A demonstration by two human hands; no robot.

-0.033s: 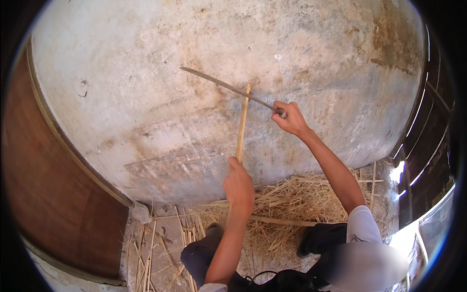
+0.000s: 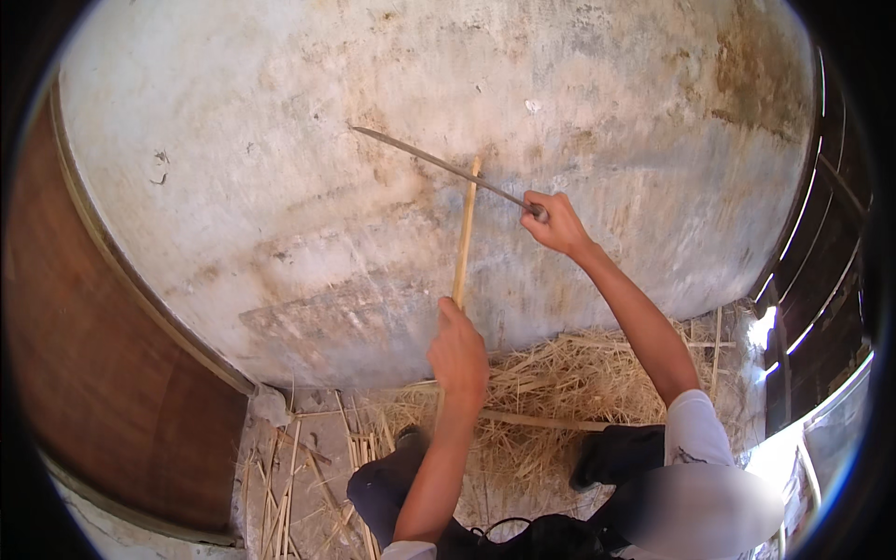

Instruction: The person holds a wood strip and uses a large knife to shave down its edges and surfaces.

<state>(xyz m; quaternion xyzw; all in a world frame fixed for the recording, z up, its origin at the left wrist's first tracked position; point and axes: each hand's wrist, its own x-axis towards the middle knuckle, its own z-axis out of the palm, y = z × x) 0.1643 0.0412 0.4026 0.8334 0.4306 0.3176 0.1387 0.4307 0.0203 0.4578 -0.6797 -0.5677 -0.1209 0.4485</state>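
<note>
My left hand [image 2: 459, 359] is closed around the lower part of a narrow, pale strip, apparently split bamboo [image 2: 465, 243], which points up and away from me. Across its far end lies a long knife [image 2: 415, 151] with a slim, dark blade, its tip toward the upper left. The blade crosses the strip just below the strip's top; how deep it sits there I cannot tell. My right hand [image 2: 556, 225] grips the knife's handle, mostly hidden in the fist, to the right of the strip.
A stained, pale wall [image 2: 308, 215] rises in front of me. Shavings [image 2: 560, 383] heap at its foot between my legs, and several thin strips [image 2: 280, 499] lie at the lower left. A brown wooden panel [image 2: 121, 364] stands left; dark slats [image 2: 812, 271] with gaps are on the right.
Both hands, the knife and the strip have shifted up very slightly. The grips and the crossing of blade and strip look the same.
</note>
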